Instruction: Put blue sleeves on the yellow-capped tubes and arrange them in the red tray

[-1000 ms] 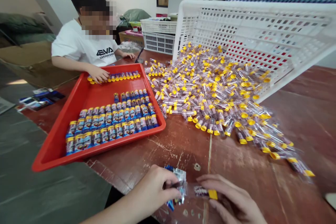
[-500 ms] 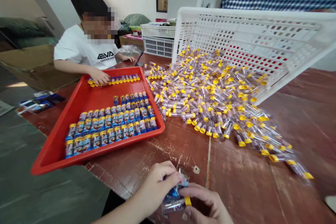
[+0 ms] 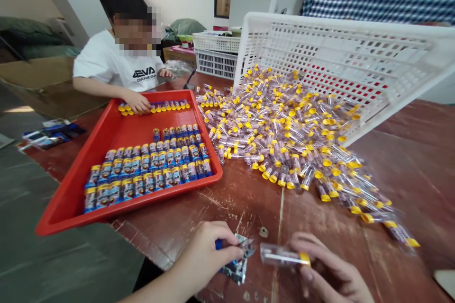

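My left hand (image 3: 208, 255) is closed in a pinch on a blue and silver printed plastic wrapper (image 3: 239, 270), just above the table near the front edge. Its far end looks clear and crumpled, and my fingers cover part of it. To the right, my right hand (image 3: 329, 265) grips a clear plastic tube (image 3: 279, 255) by its yellow-capped end. The tube lies level, its clear end toward the wrapper but apart from it. A large heap of similar yellow-capped tubes (image 3: 277, 137) spills across the table beyond my hands.
A red tray (image 3: 128, 210) at left holds rows of blue-wrapped tubes (image 3: 142, 184). A co-worker's hand (image 3: 137, 102) reaches into its far side. A white perforated basket (image 3: 245, 42) lies tipped behind the heap. Flat blue packets (image 3: 53, 133) lie at the table's left edge.
My right hand has moved right with the clear tube, away from my left hand. The wrapper stays in my left hand. The co-worker's other hand has lifted off the table.
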A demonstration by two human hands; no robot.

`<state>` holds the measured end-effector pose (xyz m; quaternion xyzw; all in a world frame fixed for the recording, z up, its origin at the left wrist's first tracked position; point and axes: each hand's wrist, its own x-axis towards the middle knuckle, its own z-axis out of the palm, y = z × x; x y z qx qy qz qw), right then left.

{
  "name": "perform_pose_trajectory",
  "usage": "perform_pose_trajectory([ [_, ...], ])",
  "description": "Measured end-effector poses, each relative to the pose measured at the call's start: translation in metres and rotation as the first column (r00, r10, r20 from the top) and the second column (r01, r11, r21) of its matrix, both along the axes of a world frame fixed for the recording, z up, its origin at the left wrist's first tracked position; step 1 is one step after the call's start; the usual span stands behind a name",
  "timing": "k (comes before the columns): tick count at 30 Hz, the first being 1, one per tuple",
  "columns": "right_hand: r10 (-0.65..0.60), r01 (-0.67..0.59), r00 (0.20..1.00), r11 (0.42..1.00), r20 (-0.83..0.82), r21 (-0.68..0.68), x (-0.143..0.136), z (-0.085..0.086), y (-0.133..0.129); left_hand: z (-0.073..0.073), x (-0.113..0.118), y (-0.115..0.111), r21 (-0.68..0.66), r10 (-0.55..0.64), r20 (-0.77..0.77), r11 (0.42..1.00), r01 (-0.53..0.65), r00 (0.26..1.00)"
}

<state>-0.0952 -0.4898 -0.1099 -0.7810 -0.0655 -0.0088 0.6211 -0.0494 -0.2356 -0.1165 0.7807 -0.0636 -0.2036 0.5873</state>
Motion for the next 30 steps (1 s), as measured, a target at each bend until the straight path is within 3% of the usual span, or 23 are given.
perform_pose_trajectory([
  [2,-0.011,0.028,0.991,0.992,0.135,-0.125,0.005,0.009,-0.003,0.005,0.000,0.002,0.054,-0.055,0.033,0.997,0.053,0.998],
  [5,0.110,-0.034,0.952,0.965,0.286,-0.259,0.012,0.021,0.002,0.010,0.001,0.003,0.111,-0.105,0.055,0.989,0.099,0.993],
  [9,0.191,-0.104,0.940,0.949,0.284,-0.296,0.016,0.027,0.008,0.011,0.001,0.004,0.063,-0.142,0.067,0.988,0.138,0.988],
  [15,0.128,-0.096,0.971,0.983,0.203,-0.157,0.013,0.013,0.013,0.014,-0.003,0.000,0.002,-0.182,0.054,0.983,0.182,0.982],
  [19,0.126,-0.123,0.990,0.992,0.062,-0.040,0.008,-0.004,0.020,0.021,-0.005,-0.003,0.164,-0.224,0.036,0.963,0.216,0.974],
  [21,0.156,-0.144,0.984,0.982,-0.088,0.123,0.004,-0.016,0.024,0.027,-0.006,-0.004,0.220,-0.241,0.081,0.951,0.218,0.967],
  [23,0.185,-0.084,0.948,0.930,-0.259,0.357,0.000,-0.028,0.029,0.031,-0.007,-0.005,0.244,-0.257,0.146,0.945,0.216,0.955],
  [26,0.344,0.073,0.821,0.728,-0.456,0.682,-0.007,-0.041,0.043,0.028,-0.011,-0.005,0.273,-0.320,0.259,0.929,0.249,0.911],
  [28,0.449,0.169,0.749,0.581,-0.487,0.796,-0.011,-0.043,0.054,0.019,-0.014,-0.006,0.286,-0.381,0.357,0.914,0.288,0.853],
  [30,0.456,0.241,0.738,0.509,-0.497,0.826,-0.016,-0.040,0.064,0.010,-0.017,-0.007,0.284,-0.403,0.457,0.911,0.300,0.793],
])
